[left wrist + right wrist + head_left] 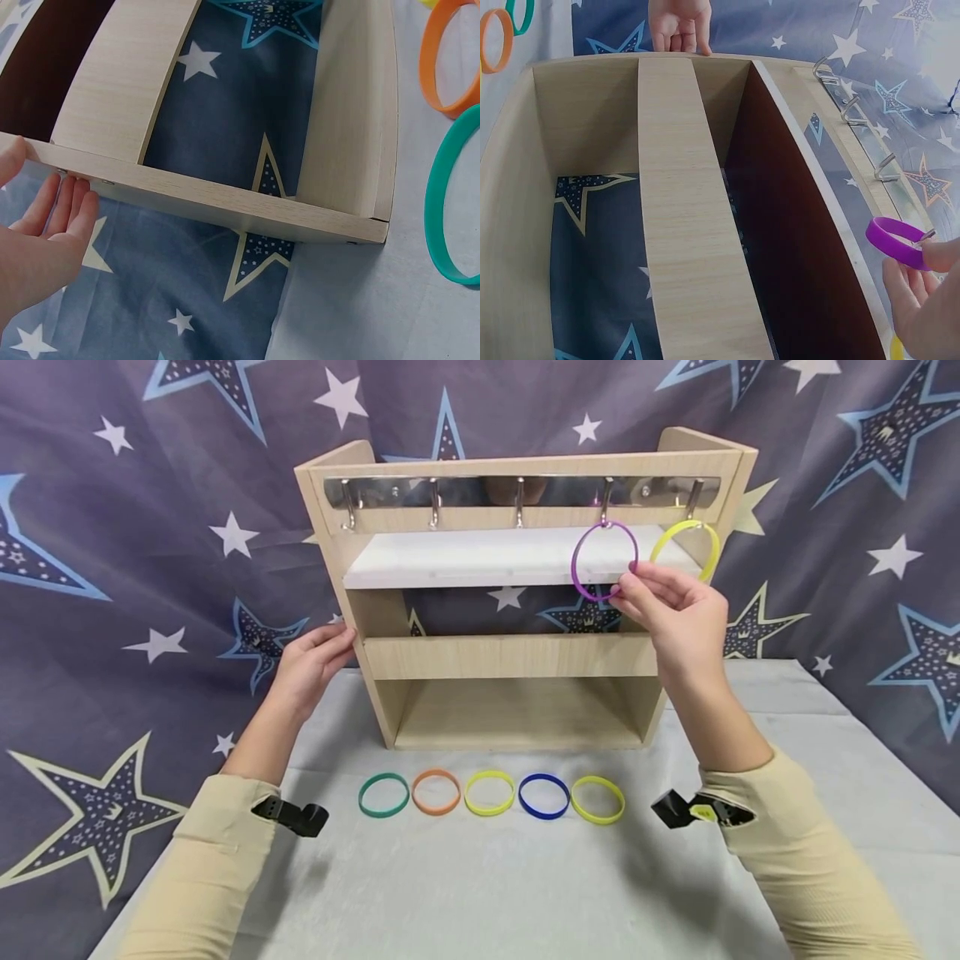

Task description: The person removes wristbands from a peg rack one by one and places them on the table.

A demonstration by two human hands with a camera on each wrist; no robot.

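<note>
My right hand (678,610) pinches a purple silicone wristband (576,564) between thumb and fingers at its lower right side. The top of this band meets the tip of the fourth hook (606,497) from the left; in the right wrist view the hook's end shows at the band. A yellow wristband (716,556) hangs from the rightmost hook (694,497), partly behind my right hand. My left hand (307,664) rests against the left side panel of the wooden rack (510,657), fingers fairly straight on its outer face and thumb near the front edge.
On the grey cloth (450,885) before the rack lies a row of wristbands: green (361,802), orange (416,802), yellow (468,803), blue (522,803) and another yellow (576,806). A white shelf (480,556) sits behind the hook rail. Star-patterned fabric (187,577) hangs behind.
</note>
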